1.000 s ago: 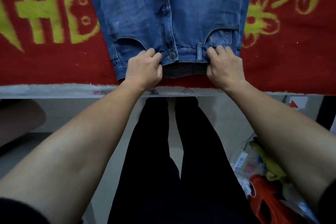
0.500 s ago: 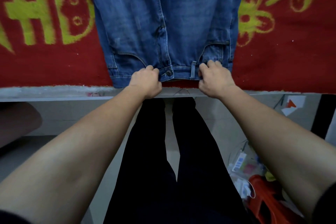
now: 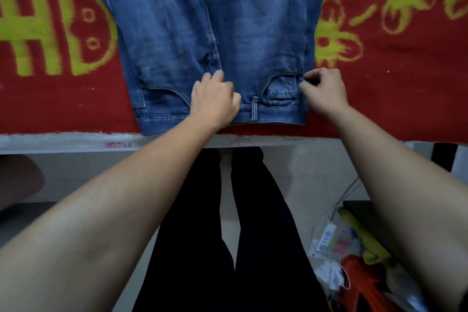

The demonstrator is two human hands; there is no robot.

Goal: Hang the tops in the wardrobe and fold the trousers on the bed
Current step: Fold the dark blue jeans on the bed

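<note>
the jeans (image 3: 253,20) lie flat on the red blanket (image 3: 392,88), waistband near, legs running far. the left hand (image 3: 215,101) grips the central fly with curled fingers (image 3: 218,75). the right hand (image 3: 325,94) pinches the right side seam, probably best placed to fold leftward.

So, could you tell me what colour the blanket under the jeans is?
Blanket: red with yellow-green motifs; head view.

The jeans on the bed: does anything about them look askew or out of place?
Slightly. The jeans lie flat on the red blanket, but the waistband slants: its left end reaches the blanket's near edge, while its right end stops short of it.
</note>
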